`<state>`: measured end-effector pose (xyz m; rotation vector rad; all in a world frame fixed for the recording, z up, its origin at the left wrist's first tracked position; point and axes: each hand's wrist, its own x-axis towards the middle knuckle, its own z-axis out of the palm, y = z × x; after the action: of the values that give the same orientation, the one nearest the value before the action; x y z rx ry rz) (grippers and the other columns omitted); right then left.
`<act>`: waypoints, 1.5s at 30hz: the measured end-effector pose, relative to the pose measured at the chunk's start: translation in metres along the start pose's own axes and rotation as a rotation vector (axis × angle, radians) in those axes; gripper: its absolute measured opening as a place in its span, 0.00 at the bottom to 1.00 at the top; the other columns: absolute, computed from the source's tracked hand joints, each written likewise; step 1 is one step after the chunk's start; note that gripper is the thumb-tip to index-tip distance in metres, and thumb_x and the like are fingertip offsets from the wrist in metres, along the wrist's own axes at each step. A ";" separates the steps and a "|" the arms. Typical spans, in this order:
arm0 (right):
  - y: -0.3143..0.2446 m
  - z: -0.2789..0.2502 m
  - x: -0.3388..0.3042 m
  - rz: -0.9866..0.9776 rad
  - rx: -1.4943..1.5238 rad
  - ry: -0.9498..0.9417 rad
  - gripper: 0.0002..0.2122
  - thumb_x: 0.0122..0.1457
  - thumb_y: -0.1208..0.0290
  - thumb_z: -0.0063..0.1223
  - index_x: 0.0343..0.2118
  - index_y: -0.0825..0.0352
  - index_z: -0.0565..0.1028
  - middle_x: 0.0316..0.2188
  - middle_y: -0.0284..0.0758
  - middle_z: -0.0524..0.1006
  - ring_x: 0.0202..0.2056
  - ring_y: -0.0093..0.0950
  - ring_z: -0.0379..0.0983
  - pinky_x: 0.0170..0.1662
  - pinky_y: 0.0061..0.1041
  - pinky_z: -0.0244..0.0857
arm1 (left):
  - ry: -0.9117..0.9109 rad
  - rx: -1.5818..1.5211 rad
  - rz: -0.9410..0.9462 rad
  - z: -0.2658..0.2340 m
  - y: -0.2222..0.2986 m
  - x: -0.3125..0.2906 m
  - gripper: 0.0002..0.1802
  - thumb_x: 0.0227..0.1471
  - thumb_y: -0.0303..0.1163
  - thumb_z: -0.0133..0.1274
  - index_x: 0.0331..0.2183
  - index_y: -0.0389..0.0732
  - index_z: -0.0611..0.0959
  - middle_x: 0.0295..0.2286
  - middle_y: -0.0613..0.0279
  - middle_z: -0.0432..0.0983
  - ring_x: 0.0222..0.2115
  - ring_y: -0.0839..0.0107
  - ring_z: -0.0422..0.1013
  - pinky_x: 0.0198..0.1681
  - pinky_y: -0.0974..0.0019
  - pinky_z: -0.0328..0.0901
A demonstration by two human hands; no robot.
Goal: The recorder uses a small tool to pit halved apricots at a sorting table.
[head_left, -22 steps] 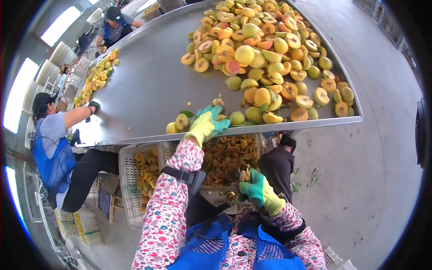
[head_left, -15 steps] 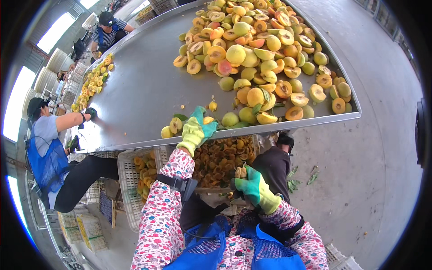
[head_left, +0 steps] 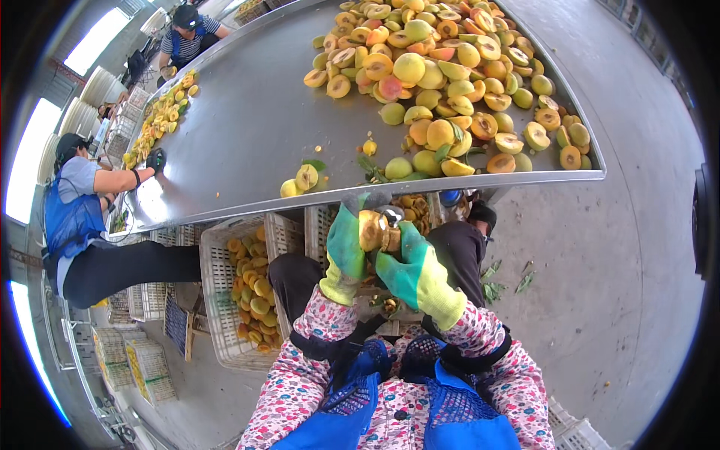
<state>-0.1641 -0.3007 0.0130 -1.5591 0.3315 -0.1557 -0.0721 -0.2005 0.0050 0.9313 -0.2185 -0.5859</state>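
Both my hands wear green-and-yellow gloves and meet just below the metal table's near edge [head_left: 360,201]. In my left hand [head_left: 345,251] is a yellow peach half [head_left: 370,229], its cut side partly showing. My right hand [head_left: 420,271] is closed beside it around a small tool with a shiny metal end [head_left: 392,214]; its handle is mostly hidden by the fingers. On the table lie a large heap of halved yellow peaches [head_left: 427,75], two pieces near the edge [head_left: 300,182] and a few green leaves [head_left: 371,169].
A white crate [head_left: 219,300] with peach halves stands left of my knees; another filled crate is partly hidden under my hands. Two people [head_left: 79,202] in blue vests work along the table's left side. Stacked crates [head_left: 150,367] stand lower left; leaves [head_left: 491,285] litter the floor at right.
My left hand has come back from the tabletop with a peach half and joined my right hand. The right hand has risen slightly toward it.
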 end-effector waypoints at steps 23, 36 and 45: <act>0.015 -0.009 -0.009 -0.191 -0.673 -0.191 0.15 0.44 0.74 0.54 0.37 0.70 0.70 0.27 0.45 0.76 0.30 0.42 0.75 0.30 0.37 0.67 | 0.141 0.640 -0.050 0.020 -0.001 -0.001 0.30 0.62 0.53 0.36 0.33 0.34 0.77 0.29 0.55 0.77 0.26 0.67 0.74 0.33 0.66 0.70; -0.029 -0.037 -0.012 0.306 0.016 -0.545 0.13 0.44 0.72 0.55 0.32 0.73 0.72 0.20 0.41 0.74 0.22 0.32 0.74 0.27 0.31 0.67 | 0.072 0.473 -0.263 0.001 -0.006 -0.011 0.18 0.60 0.40 0.48 0.32 0.34 0.80 0.27 0.57 0.78 0.28 0.69 0.74 0.34 0.66 0.69; -0.020 -0.013 -0.011 0.337 0.197 -0.708 0.06 0.51 0.75 0.54 0.31 0.69 0.75 0.24 0.30 0.74 0.22 0.18 0.69 0.25 0.20 0.63 | -0.013 0.280 -0.228 -0.017 0.013 -0.033 0.18 0.60 0.42 0.47 0.32 0.35 0.78 0.28 0.55 0.78 0.29 0.67 0.74 0.35 0.65 0.70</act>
<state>-0.1766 -0.3098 0.0349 -1.2489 0.0102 0.5994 -0.0871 -0.1637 0.0080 1.2341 -0.2106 -0.7845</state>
